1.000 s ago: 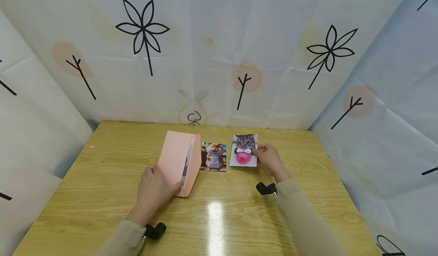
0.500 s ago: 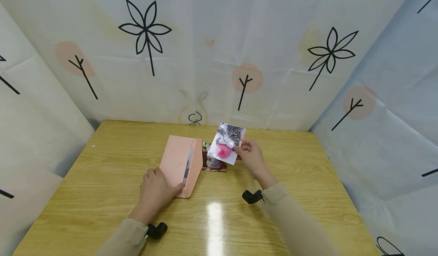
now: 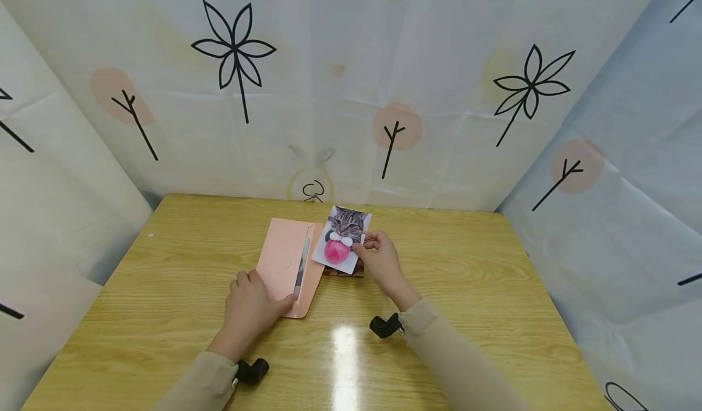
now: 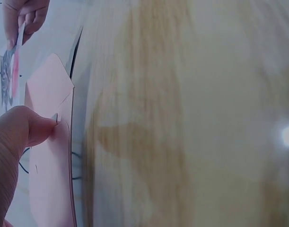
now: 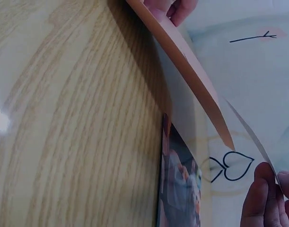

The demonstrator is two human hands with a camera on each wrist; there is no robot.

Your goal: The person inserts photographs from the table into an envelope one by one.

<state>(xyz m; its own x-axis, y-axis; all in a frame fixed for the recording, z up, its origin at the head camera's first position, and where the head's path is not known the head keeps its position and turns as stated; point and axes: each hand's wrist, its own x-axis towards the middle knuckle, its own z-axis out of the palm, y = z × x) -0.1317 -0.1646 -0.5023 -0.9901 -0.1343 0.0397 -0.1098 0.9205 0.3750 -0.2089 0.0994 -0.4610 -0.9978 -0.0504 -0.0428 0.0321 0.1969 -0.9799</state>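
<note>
On the left, my left hand (image 3: 249,304) grips the pink envelope (image 3: 281,255), thumb at its opening and fingers round the far side. The envelope's flap is folded out to the right, and a greyish strip of paper shows in the opening. My right hand (image 3: 384,268) pinches the cat photo (image 3: 344,240), which has a pink ball on it, by its right edge. That card is raised off the table, its left edge overlapping the flap in the head view. Beneath it lies another photo (image 5: 179,184), mostly hidden from the head view but plain in the right wrist view.
A wood-grain table (image 3: 466,264) bears everything, with a bright light reflection (image 3: 345,362) near its front. White cloth (image 3: 340,94) printed with flowers and twigs hangs behind and at both sides. Black camera mounts sit on both wrists.
My right hand has carried the cat photo leftward, from beside the other photo to over it and up against the envelope's flap. The left hand and envelope have stayed nearly in place.
</note>
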